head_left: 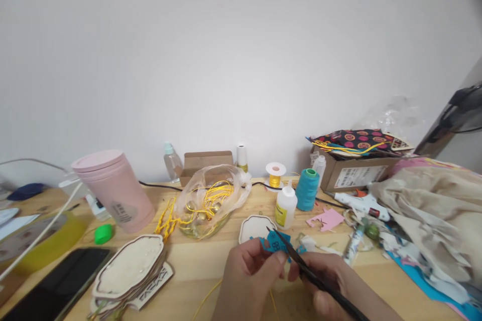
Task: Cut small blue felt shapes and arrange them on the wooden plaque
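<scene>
My left hand (250, 273) pinches a small blue piece (274, 242) with dark printed marks between thumb and fingers. My right hand (331, 281) is closed around black scissors (307, 268), whose pointed blades lie across the blue piece. How the fingers sit on the handles is partly hidden. Just behind the hands lies a pale plaque (256, 226) with a scalloped dark edge, partly covered by them. A yellow cord (207, 301) runs on the table under my left forearm. Small blue and white scraps (307, 245) lie beyond my right hand.
A glue bottle (285, 208) and teal thread cone (306, 190) stand behind the hands. Left are stacked plaques (130, 266), a phone (56, 283), a pink tumbler (116, 193) and a bag (214, 200) of yellow cord. Right are a glue gun (363, 205), cardboard box (354, 173) and cloth (433, 210).
</scene>
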`<action>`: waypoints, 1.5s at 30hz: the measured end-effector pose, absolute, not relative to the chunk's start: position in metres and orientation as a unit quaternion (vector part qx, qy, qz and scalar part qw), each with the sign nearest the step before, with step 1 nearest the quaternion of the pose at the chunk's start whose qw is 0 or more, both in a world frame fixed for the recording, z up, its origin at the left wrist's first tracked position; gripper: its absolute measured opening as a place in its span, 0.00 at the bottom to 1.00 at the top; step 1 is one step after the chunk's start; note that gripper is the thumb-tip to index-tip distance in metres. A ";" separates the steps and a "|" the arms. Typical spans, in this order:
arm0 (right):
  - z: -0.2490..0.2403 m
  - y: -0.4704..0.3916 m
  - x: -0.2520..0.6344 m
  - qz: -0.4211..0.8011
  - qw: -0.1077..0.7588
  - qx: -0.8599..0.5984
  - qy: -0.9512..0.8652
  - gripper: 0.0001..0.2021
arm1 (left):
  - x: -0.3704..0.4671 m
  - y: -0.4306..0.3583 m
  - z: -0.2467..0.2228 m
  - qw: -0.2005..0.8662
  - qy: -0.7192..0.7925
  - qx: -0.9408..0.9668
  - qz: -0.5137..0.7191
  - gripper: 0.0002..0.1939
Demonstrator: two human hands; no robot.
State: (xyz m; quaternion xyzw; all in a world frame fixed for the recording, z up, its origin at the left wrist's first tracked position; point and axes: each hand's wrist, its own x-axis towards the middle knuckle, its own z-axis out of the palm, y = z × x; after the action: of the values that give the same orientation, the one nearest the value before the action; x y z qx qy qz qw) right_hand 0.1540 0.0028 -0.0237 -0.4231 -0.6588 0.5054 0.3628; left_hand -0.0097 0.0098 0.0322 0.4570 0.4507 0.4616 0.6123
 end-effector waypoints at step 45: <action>-0.009 0.007 0.151 0.568 0.357 -0.325 -0.667 0.22 | -0.007 0.009 0.027 0.609 0.464 0.458 0.452 0.07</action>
State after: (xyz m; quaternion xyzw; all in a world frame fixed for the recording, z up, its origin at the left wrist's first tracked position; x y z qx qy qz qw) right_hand 0.1510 0.0072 -0.0095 -0.3247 -0.6673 0.5676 0.3566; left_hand -0.0074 0.0093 0.0266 0.4584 0.4638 0.4521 0.6085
